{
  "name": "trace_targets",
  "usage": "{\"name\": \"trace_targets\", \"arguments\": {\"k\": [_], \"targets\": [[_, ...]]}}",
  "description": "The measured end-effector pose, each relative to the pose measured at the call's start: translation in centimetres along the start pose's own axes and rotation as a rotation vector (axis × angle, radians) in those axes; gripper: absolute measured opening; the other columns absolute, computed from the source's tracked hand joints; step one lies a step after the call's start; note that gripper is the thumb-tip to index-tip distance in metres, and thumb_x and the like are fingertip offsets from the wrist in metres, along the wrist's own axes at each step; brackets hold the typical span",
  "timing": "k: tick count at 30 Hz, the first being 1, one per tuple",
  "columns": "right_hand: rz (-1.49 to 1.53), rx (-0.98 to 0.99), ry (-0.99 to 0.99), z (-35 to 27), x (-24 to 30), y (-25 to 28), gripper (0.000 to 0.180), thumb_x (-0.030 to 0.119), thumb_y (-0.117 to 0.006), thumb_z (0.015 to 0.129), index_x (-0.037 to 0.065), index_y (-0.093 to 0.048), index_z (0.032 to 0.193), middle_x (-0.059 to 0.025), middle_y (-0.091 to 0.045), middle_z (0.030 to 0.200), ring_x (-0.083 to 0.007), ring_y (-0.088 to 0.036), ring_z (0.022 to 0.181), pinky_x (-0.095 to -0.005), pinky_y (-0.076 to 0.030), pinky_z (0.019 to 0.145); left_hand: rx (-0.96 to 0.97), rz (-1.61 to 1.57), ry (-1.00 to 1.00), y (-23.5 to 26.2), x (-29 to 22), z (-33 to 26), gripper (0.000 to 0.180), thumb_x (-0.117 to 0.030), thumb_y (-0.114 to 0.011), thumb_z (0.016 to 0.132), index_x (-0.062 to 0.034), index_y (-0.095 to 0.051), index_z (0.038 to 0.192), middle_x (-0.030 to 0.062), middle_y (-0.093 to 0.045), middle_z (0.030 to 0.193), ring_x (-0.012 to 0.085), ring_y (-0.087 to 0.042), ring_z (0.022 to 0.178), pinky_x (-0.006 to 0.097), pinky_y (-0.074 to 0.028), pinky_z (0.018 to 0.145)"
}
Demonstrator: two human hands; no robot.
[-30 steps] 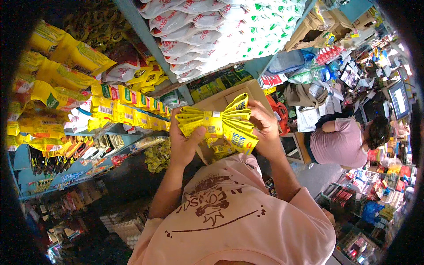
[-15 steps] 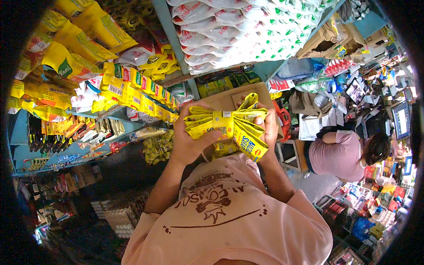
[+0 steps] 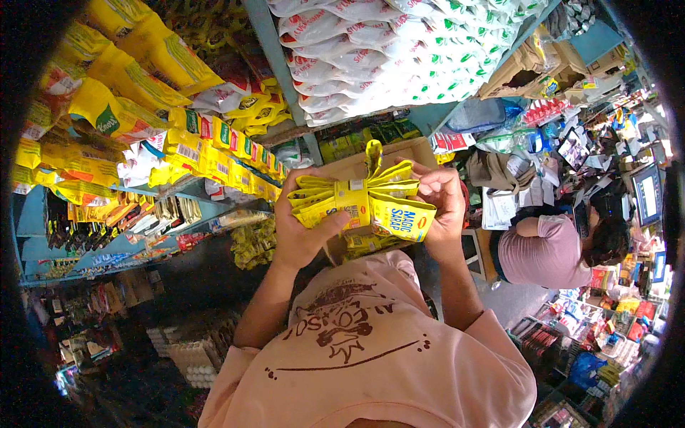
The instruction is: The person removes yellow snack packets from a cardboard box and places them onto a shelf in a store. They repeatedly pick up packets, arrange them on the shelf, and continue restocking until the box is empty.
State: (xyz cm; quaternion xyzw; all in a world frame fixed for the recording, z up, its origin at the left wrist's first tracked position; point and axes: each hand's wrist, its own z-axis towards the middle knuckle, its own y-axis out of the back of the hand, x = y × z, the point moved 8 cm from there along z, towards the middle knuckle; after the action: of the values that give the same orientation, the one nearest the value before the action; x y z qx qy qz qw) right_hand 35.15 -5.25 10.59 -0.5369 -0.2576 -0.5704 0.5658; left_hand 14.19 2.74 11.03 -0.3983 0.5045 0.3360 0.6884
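A bundle of yellow seasoning sachets (image 3: 353,203), bound round the middle with a yellow band and fanned out at both ends, is held up before my chest. My left hand (image 3: 303,228) grips its left side, thumb across the front near the band. At the right end, my right hand (image 3: 444,203) has its fingers curled by the sachet edges; its exact contact there is partly hidden. One sachet loop sticks up from the top. Behind and below the bundle is an open cardboard box (image 3: 410,151) with more yellow packets (image 3: 364,242) in it.
Yellow packets (image 3: 153,53) and strips of sachets (image 3: 214,153) fill blue shelves on the left. White packs (image 3: 399,53) are stacked ahead. Egg trays (image 3: 189,357) stand low on the left. A person in a pink top (image 3: 539,250) sits on the right beside a cluttered counter and a screen (image 3: 647,194).
My right hand has shifted slightly right, its fingers drawn back along the sachet edges. The bundle's right end has fanned differently, with its front sachet swung up and outward.
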Motion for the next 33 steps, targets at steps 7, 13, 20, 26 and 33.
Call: {"name": "trace_targets", "arguments": {"k": [7, 13, 20, 26, 33], "targets": [[-0.25, 0.134, 0.041, 0.1, -0.7, -0.5, 0.008, 0.008, -0.056, 0.107, 0.004, -0.049, 0.104, -0.0294, -0.054, 0.148, -0.034, -0.061, 0.13, -0.0419, -0.052, 0.105, 0.021, 0.035, -0.034, 0.2, -0.4, 0.0, 0.059, -0.01, -0.088, 0.081, -0.0027, -0.051, 0.126, 0.0086, -0.068, 0.115, 0.0157, -0.068, 0.104, 0.034, -0.056, 0.095], [-0.271, -0.099, 0.108, -0.9, 0.1, -0.6, 0.015, 0.017, -0.055, 0.109, 0.004, -0.051, 0.102, -0.0232, -0.065, 0.133, -0.0261, -0.065, 0.121, -0.0393, -0.052, 0.101, -0.038, 0.054, -0.072, 0.1, -0.9, -0.4, 0.062, -0.013, -0.091, 0.08, -0.002, -0.052, 0.127, 0.0091, -0.068, 0.113, 0.0158, -0.069, 0.102, 0.033, -0.057, 0.092], [-0.119, -0.009, -0.066, 0.6, -0.7, 1.3, 0.026, 0.022, -0.06, 0.104, 0.001, -0.059, 0.12, -0.0219, -0.059, 0.142, -0.0273, -0.054, 0.135, -0.0436, -0.039, 0.116, 0.03, 0.178, 0.014, 2.2, 0.0, 0.4, 0.054, -0.013, -0.09, 0.081, -0.0021, -0.057, 0.121, 0.0063, -0.071, 0.108, 0.0126, -0.068, 0.101, 0.032, -0.057, 0.088], [-1.071, 0.771, -0.018, -0.4, 0.2, -5.4, 0.109, 0.055, -0.091, 0.07, -0.001, -0.043, 0.15, -0.0252, -0.052, 0.149, -0.0433, -0.047, 0.141, -0.0496, -0.036, 0.119, 0.284, 0.301, 0.333, 0.3, 3.3, -0.7, 0.044, -0.023, -0.09, 0.084, -0.0017, -0.064, 0.112, 0.0021, -0.073, 0.097, 0.0075, -0.068, 0.088, 0.027, -0.056, 0.077], [-0.782, 1.073, -0.712, -5.4, -8.9, -2.9, 0.094, 0.047, -0.091, 0.07, -0.001, -0.054, 0.141, -0.0249, -0.069, 0.121, -0.0385, -0.069, 0.112, -0.0431, -0.054, 0.098, 0.325, 0.226, 0.572, 3.1, 11.9, -5.9, 0.039, -0.033, -0.072, 0.101, 0.0004, -0.065, 0.119, 0.0032, -0.07, 0.105, 0.0078, -0.063, 0.096, 0.028, -0.054, 0.079]]}}
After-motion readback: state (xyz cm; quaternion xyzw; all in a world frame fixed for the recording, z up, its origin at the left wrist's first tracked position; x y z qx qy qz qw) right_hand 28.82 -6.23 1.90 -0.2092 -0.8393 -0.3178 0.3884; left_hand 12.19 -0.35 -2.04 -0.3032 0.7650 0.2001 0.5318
